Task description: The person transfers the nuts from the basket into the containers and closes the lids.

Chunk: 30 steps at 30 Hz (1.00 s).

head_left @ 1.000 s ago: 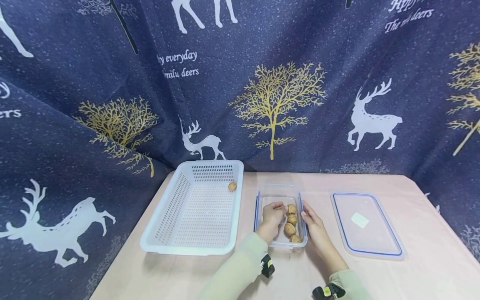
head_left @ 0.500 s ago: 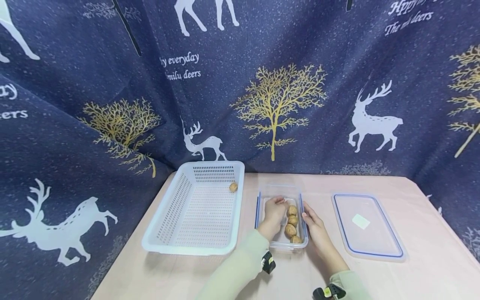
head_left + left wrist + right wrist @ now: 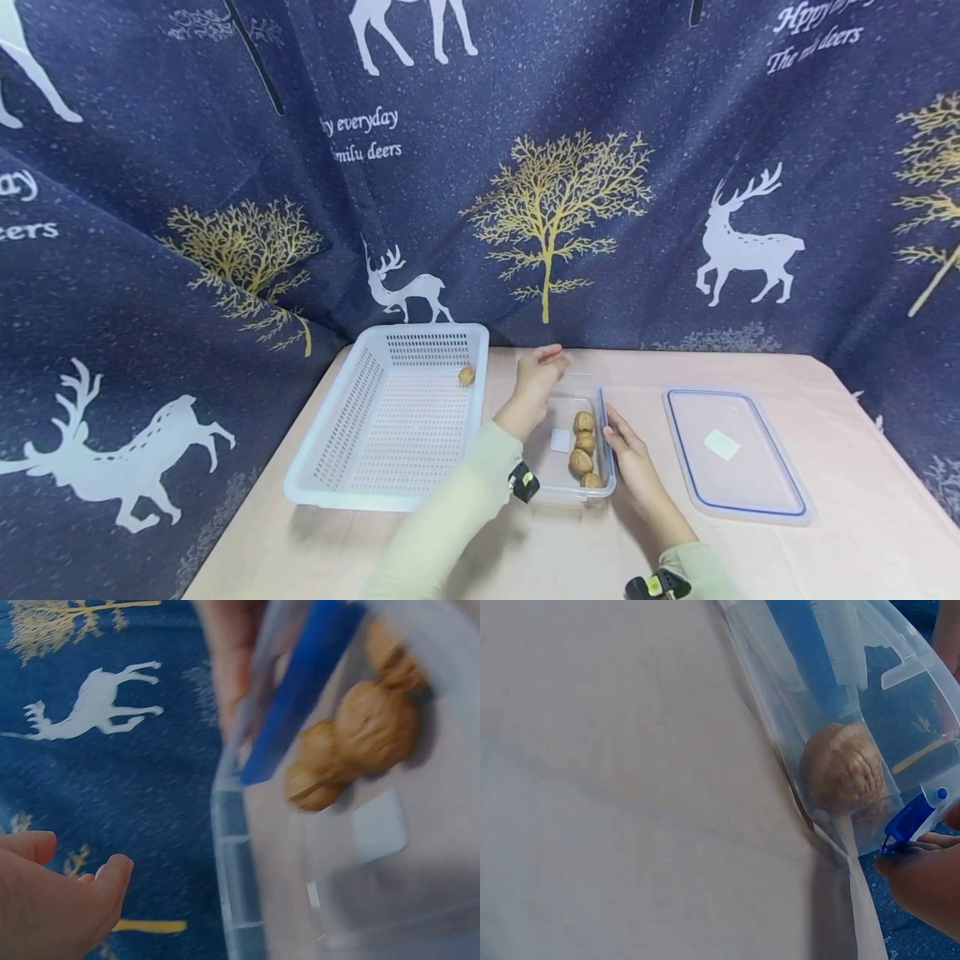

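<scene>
A row of several walnuts [image 3: 582,442] lies along the right wall of a clear plastic food container [image 3: 540,482]. My left hand [image 3: 534,387] hovers over the container's far left part, fingers loosely bent. Nothing shows between its fingers in the left wrist view, where the thumb and fingertips [image 3: 112,881] stand apart. My right hand [image 3: 636,462] rests against the container's outer right wall with fairly straight fingers. In the right wrist view its fingers [image 3: 926,881] lie by a blue-edged clip flap [image 3: 911,817], close to one walnut [image 3: 844,765] seen through the wall.
A white perforated basket [image 3: 296,475] stands to the left, with a single walnut [image 3: 467,376] in its far right corner. The blue-sealed lid [image 3: 750,479] lies flat at the right. A dark deer-print cloth [image 3: 450,208] hangs behind the table [image 3: 847,450].
My left hand has risen from inside the container and moved away toward its far left corner, uncovering the floor with its pale square. The right hand and the walnuts stay put.
</scene>
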### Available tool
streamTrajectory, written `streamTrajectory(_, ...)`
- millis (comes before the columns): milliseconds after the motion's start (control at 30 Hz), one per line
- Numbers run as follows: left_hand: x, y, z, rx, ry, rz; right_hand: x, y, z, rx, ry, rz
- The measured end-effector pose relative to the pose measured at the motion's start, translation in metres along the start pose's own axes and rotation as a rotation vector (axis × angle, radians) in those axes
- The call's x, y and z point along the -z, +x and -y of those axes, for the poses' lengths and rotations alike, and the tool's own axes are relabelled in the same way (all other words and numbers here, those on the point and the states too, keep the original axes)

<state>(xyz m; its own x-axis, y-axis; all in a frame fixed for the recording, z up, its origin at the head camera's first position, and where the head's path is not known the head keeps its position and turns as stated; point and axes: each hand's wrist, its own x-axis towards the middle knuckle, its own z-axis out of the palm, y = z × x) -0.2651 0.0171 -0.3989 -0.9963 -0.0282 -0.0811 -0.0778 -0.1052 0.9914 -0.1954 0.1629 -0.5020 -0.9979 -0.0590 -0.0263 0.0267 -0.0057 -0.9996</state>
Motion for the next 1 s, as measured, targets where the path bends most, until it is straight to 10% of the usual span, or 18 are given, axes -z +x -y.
streamTrajectory(567, 0.057, 0.026, -0.059, -0.047, -0.128, -0.064, -0.001, 0.002, 0.000, -0.016, 0.009, 0.001)
streamTrajectory(1000, 0.106, 0.049, -0.053, -0.142, -0.159, -0.167, -0.001, -0.001, 0.000, -0.024, 0.008, -0.006)
